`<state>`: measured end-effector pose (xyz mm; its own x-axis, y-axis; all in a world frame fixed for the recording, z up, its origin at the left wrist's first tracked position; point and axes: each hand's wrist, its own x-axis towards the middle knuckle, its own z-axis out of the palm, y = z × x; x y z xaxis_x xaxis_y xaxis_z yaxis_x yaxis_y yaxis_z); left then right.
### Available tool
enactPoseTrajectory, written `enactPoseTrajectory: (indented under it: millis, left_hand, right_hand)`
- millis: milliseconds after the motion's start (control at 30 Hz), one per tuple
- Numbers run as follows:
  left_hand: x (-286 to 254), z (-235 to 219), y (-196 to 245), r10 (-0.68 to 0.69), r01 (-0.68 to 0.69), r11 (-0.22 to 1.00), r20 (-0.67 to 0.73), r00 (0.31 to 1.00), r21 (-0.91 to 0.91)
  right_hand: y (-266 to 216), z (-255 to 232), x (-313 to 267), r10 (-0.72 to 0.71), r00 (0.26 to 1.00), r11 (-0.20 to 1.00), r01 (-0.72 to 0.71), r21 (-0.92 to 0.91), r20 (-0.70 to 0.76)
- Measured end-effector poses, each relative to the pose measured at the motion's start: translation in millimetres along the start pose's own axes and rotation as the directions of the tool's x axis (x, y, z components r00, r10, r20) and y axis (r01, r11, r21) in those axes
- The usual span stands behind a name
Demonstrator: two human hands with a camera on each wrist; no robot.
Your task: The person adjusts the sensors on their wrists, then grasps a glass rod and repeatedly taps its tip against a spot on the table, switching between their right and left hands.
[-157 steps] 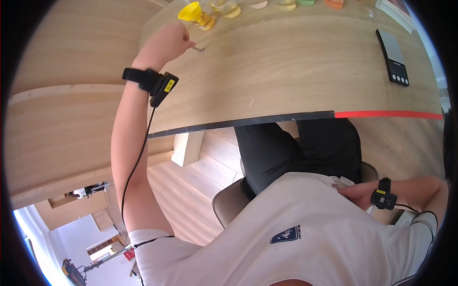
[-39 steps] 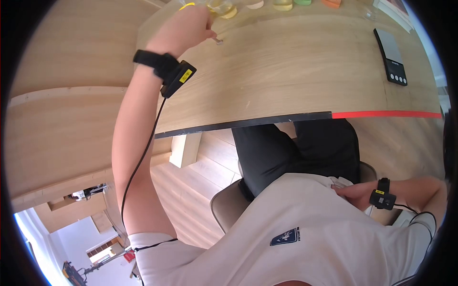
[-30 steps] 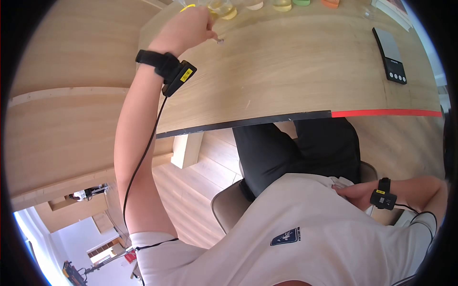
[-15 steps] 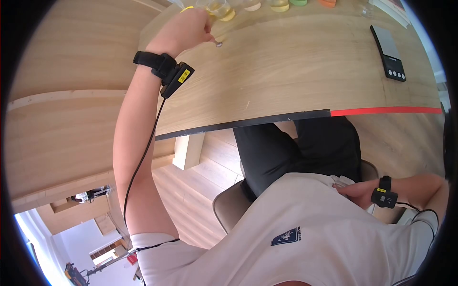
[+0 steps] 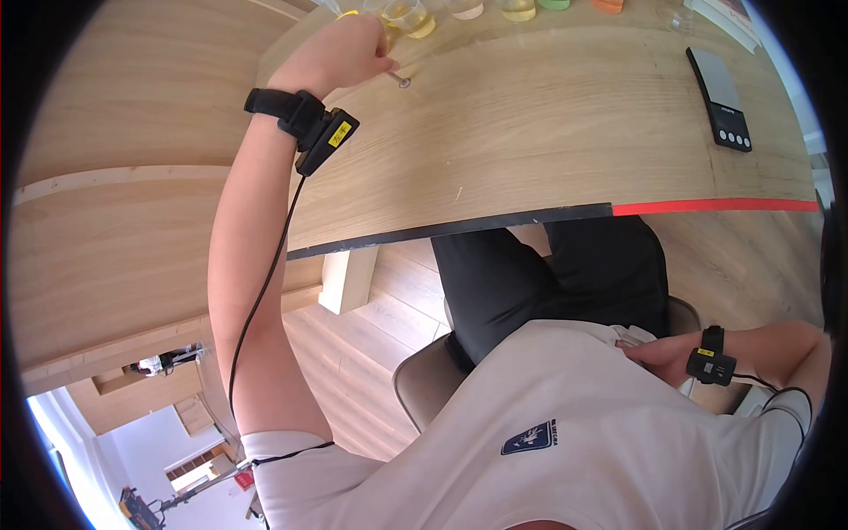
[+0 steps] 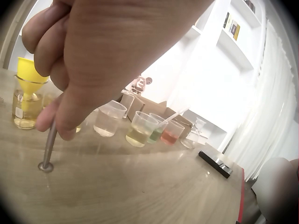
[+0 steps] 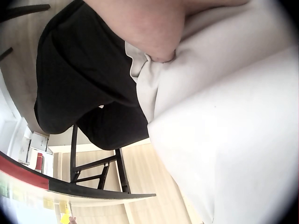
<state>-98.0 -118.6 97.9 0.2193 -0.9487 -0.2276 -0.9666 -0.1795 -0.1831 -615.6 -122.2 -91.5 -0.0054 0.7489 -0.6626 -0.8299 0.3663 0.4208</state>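
My left hand [image 5: 340, 55] is over the far left of the wooden table, thumb and fingers pinching a thin grey rod [image 6: 49, 142] with a flat round foot. In the left wrist view the rod slants a little, its foot low over the tabletop. Beyond that hand, a yellow funnel [image 6: 32, 77] sits in a glass beaker [image 6: 24, 122] with yellow liquid. Low at the person's front is my right hand [image 5: 664, 358], its thumb against the gathered hem of the white shirt [image 5: 530, 380]. Cloth and the hand itself hide its other fingers.
Along the table's far side stand clear cups with pale [image 6: 105, 125], yellow [image 6: 136, 135], green [image 6: 154, 136] and orange liquid [image 6: 171, 136]. A clear glass vessel [image 6: 190, 140] is beside them. A black scale [image 5: 720, 93] lies at the right. Black and red tape [image 5: 715, 209] marks the near edge.
Since the oldest frame, my left hand has moved right and farther off with the rod, now covering most of the funnel in the head view. Lately the rod's tilt shifts slightly. The right hand stays put.
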Motion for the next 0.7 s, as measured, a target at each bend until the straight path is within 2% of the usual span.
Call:
enactPoseTrajectory:
  millis: [67, 200, 267, 400, 467, 567, 700]
  left_hand:
    - [3, -1, 2, -0.005, 0.003, 0.999, 0.041, 0.999, 0.055]
    - [3, -4, 7, -0.009, 0.008, 1.000, 0.039, 0.999, 0.013]
    - [4, -7, 11, -0.037, 0.032, 0.998, 0.073, 0.997, 0.062]
    - [9, -4, 2, 0.002, -0.003, 1.000, 0.072, 0.997, 0.020]
    - [10, -9, 4, -0.049, 0.036, 0.996, 0.161, 0.986, 0.081]
    - [6, -11, 5, -0.082, 0.078, 0.996, 0.171, 0.982, 0.031]
    - [6, -4, 0, -0.064, 0.056, 0.997, 0.160, 0.985, 0.059]
  right_hand:
    - [0, -1, 1, 0.010, 1.000, 1.000, -0.011, 0.005, 0.008]
    - [0, 1, -1, 0.011, 1.000, 1.000, -0.011, 0.016, 0.002]
    - [0, 3, -3, -0.005, 1.000, 1.000, 0.005, 0.012, -0.009]
    - [0, 0, 0, 0.004, 1.000, 1.000, -0.004, 0.025, -0.013]
    - [0, 0, 1, 0.006, 1.000, 0.999, -0.005, 0.035, -0.013]
    - [1, -5, 5, 0.007, 1.000, 0.999, -0.008, 0.046, 0.007]
    - [1, -4, 5, 0.005, 1.000, 0.999, -0.006, 0.042, 0.019]
